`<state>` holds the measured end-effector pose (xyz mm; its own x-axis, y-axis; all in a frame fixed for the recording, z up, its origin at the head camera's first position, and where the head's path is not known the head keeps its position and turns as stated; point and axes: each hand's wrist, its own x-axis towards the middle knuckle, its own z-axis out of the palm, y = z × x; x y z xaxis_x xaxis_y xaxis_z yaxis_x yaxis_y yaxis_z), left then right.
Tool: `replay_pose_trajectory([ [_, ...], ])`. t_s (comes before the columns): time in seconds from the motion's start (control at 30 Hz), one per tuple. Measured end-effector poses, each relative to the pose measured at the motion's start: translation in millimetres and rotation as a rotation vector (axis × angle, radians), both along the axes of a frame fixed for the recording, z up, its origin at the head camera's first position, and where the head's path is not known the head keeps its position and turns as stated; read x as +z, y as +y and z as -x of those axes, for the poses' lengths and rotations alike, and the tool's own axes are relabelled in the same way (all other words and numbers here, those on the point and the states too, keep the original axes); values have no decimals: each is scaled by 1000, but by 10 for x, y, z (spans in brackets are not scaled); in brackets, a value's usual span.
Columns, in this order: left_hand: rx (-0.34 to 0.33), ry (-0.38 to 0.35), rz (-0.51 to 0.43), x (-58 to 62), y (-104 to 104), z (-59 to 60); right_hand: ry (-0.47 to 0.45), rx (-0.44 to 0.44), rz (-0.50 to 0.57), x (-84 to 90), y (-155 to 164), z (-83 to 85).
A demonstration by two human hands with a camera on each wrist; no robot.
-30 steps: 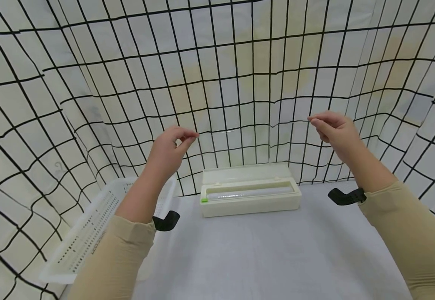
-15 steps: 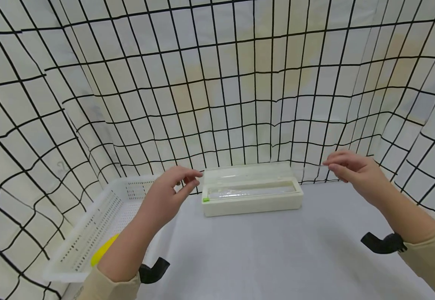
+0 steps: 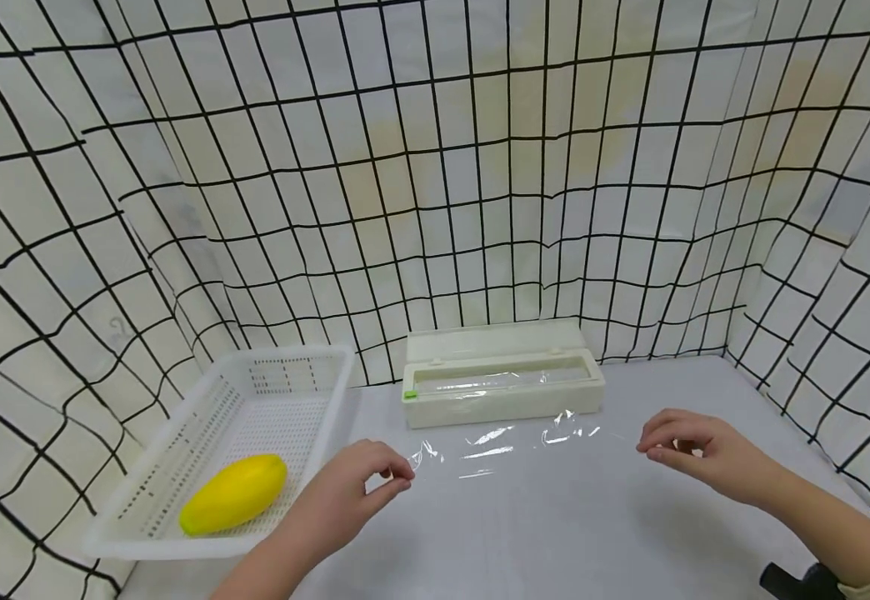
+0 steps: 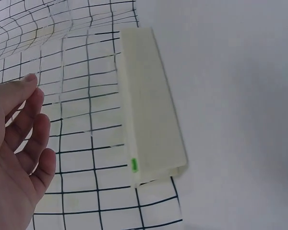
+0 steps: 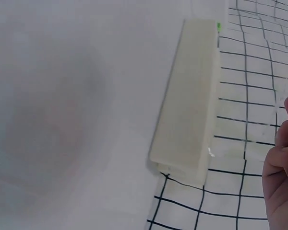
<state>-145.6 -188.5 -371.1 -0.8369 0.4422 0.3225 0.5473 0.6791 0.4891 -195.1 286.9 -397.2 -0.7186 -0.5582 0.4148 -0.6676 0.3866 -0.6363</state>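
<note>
Clear cling film shows as glints in front of a cream dispenser box, whose lid stands up at the back. My left hand pinches the film's left edge between thumb and fingertips. On the right, my right hand pinches the other edge, holding the sheet stretched between both hands. Its outline is hard to see. A green tab sits at the box's left end. In the left wrist view the left hand has thumb and index together; the right hand is partly cut off in its wrist view.
A white perforated basket stands at the left, with a yellow oblong fruit in it. White cloth covers the table. Black wire grid walls rise at the back and sides.
Both hands have come down and toward me, drawing the film from above the box to in front of it. The yellow fruit in the basket has come into view.
</note>
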Motion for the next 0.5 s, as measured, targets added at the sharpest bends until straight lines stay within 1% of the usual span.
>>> replay_pose_trajectory([
  [0.1,-15,-60,14,-136,13,-61,-37,48,-7,-157,4,-65],
  [0.17,-22,-112,33,-216,19,-88,-87,90,-10,-248,6,-100],
  [0.23,-40,-157,45,-290,27,-100,-150,118,-26,-335,6,-123],
  [0.33,-66,-217,67,-398,44,-104,-198,140,-76,-448,3,-136],
  [0.43,-77,-276,81,-494,71,-96,-188,149,-122,-535,-1,-138],
  [0.5,-81,-294,96,-547,88,-90,-174,163,-143,-573,1,-143],
])
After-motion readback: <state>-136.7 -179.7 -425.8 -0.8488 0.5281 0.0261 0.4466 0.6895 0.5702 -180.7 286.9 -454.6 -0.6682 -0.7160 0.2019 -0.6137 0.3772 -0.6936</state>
